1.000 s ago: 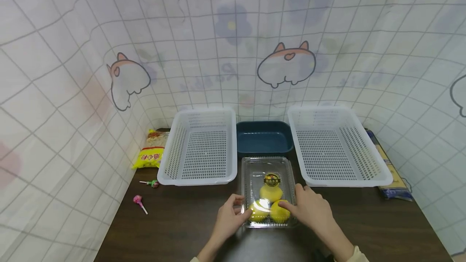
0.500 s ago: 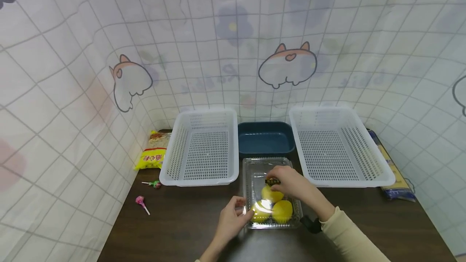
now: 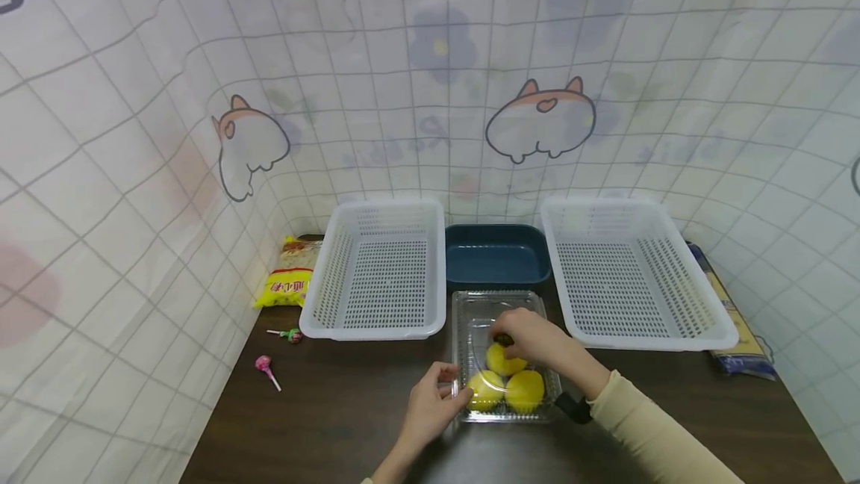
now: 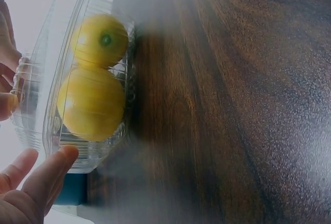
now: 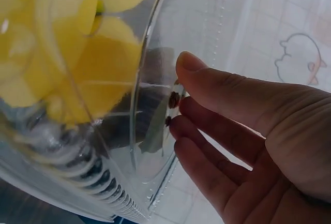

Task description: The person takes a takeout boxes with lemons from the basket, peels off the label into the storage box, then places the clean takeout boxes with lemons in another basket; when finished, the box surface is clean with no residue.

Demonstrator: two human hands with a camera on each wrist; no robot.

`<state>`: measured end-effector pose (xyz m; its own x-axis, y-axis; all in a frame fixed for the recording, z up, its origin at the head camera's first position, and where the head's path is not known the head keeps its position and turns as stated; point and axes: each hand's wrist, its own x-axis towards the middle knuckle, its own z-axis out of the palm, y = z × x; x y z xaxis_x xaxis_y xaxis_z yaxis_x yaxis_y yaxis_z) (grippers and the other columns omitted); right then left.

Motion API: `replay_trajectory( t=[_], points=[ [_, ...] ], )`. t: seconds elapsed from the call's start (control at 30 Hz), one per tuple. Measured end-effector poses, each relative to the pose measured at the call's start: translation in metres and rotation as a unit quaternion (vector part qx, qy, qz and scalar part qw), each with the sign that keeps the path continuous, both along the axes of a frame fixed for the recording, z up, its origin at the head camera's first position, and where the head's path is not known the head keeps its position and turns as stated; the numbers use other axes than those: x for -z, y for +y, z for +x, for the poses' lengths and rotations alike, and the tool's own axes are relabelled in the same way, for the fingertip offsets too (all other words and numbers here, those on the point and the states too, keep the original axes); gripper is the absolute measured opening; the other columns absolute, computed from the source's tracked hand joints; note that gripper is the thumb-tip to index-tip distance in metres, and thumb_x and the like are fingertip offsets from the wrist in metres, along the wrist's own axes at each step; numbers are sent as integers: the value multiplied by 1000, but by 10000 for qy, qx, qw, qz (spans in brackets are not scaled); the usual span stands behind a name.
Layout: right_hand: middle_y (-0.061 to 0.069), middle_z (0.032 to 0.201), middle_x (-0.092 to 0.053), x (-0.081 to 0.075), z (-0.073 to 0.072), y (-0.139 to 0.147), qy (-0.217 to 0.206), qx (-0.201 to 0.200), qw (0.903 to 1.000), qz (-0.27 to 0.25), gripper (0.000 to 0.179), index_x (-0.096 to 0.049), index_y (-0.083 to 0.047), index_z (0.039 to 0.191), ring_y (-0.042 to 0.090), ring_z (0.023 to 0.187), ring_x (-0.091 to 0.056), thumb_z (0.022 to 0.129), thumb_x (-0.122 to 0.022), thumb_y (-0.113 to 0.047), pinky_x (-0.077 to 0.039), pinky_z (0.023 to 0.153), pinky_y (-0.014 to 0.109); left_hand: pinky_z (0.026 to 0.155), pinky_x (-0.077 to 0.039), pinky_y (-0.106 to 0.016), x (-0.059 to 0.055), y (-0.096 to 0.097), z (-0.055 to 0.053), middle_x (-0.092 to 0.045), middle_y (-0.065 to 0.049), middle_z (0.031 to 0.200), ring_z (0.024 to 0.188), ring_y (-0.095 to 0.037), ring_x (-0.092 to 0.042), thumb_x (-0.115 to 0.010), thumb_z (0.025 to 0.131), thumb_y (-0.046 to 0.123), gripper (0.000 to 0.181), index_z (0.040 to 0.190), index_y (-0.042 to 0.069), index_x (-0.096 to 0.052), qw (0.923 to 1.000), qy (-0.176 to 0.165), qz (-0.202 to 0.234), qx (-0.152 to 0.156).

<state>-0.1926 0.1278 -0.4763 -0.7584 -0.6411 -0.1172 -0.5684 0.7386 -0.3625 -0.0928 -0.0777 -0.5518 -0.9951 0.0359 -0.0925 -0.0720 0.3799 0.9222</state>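
Note:
A clear plastic clamshell box (image 3: 470,305) with lemons (image 3: 525,391) inside stands on the table, its lid down. At its left side my left hand (image 3: 428,403) rests against the edge; the left wrist view puts a fingertip (image 4: 68,152) at the lower wall beside the rim. Over the lid, my right hand (image 3: 531,336) has its bent fingers and thumb at a round dark label (image 3: 502,338), which it partly covers. In the right wrist view the label (image 5: 174,100) shows edge-on between thumb and fingertips; whether they pinch it I cannot tell.
White perforated baskets (image 3: 440,320) (image 3: 725,334) stand left and right of a dark blue tray (image 3: 497,282) behind the box. At the left lie a yellow food packet (image 3: 285,286) and two lollipops (image 3: 292,335) (image 3: 264,364). Another packet (image 3: 739,357) lies beside the right basket.
My right hand has gone from the box's right edge up onto the lid at the label, and has stayed there since half a second ago. The left hand keeps its place.

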Motion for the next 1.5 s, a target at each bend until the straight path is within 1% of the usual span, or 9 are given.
replay_trajectory(
  t=[0.17,0.4,0.53,0.63,0.8,0.97,1.23,1.37,1.5],
  points=[
    [6,105,-74,0,-2,-2,1,102,9999,131,30,-75,-8,108,21,95,-68,79,-81,-7,-59,86,40,82,-62,-39,0,0,0,-68,-21,114,98,-34,-74,-76,80,24,42,115,7,-63,10000,-41,0,7],
    [3,98,-75,-1,-4,-6,-151,207,9991,348,24,-76,-10,101,18,88,-68,78,-83,-9,-60,83,37,78,-61,-30,1,2,2,-69,-18,111,95,-30,-75,-77,79,24,39,112,8,-64,9999,-55,-17,-84],
    [2,95,-75,-2,-6,-7,-12,88,9990,441,24,-76,-10,99,16,85,-67,77,-84,-10,-60,81,35,79,-61,-35,0,2,1,-70,-19,110,94,-30,-75,-77,78,24,39,112,8,-64,9999,55,-92,-122],
    [2,94,-74,-1,-7,-8,36,11,9988,496,24,-76,-11,100,16,85,-67,77,-83,-10,-59,80,35,80,-62,-36,0,1,1,-70,-19,111,94,-30,-75,-77,78,23,39,112,8,-64,9999,19,-75,-122],
    [0,91,-73,1,-8,-9,-50,26,9984,560,22,-77,-12,98,14,83,-66,77,-83,-10,-59,78,33,80,-61,-36,1,1,2,-69,-19,112,96,-31,-74,-77,79,22,38,113,8,-64,9999,-84,1,-101],
    [-2,85,-71,0,-11,-10,-83,10,9981,613,15,-76,-14,91,11,77,-62,78,-83,-11,-57,72,31,79,-62,-38,1,2,2,-69,-20,112,94,-32,-74,-77,79,22,37,111,8,-64,9999,-35,-92,-114],
    [-6,80,-69,1,-17,-12,58,-37,9974,720,9,-74,-17,83,8,72,-58,81,-81,-13,-55,68,27,80,-62,-39,0,2,0,-70,-20,111,94,-31,-75,-77,79,22,37,111,8,-64,9998,8,-97,-149],
    [-6,80,-69,3,-17,-11,6,12,9973,733,9,-74,-17,84,8,71,-57,81,-81,-13,-54,67,26,81,-62,-39,1,2,2,-70,-20,113,95,-31,-74,-77,80,23,38,112,8,-64,9999,-40,-84,-129],
    [-5,79,-68,5,-16,-12,92,60,9976,687,8,-73,-17,82,9,69,-56,81,-80,-12,-54,63,26,81,-62,-41,0,2,3,-70,-20,112,95,-31,-74,-77,80,22,37,112,8,-64,9999,-38,-90,-135]
  ],
)
